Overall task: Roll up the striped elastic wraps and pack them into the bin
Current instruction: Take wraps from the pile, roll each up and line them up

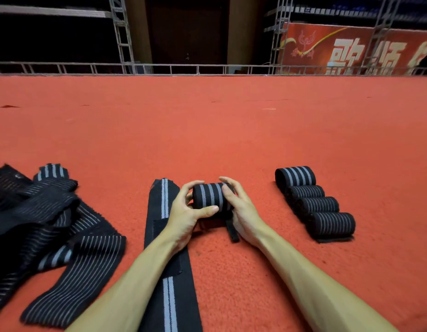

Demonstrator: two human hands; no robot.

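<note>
Left hand [186, 213] and right hand [242, 212] gripped one black, grey-striped elastic roll [208, 196] between them. Four more rolls [315, 203] sat to their right. One flat striped wrap [163, 204] lay under the left wrist.

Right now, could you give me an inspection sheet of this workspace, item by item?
Surface: red carpet.
Job's things: roll between the hands, tail end loose; row of four finished rolls at right; flat wrap under the left forearm; heap of unrolled wraps at left; no bin seen.
Clutter: nothing seen.
Grippers: left hand and right hand both grip the roll.
Cables: nothing seen.
Surroundings: metal railing, red banner behind.
</note>
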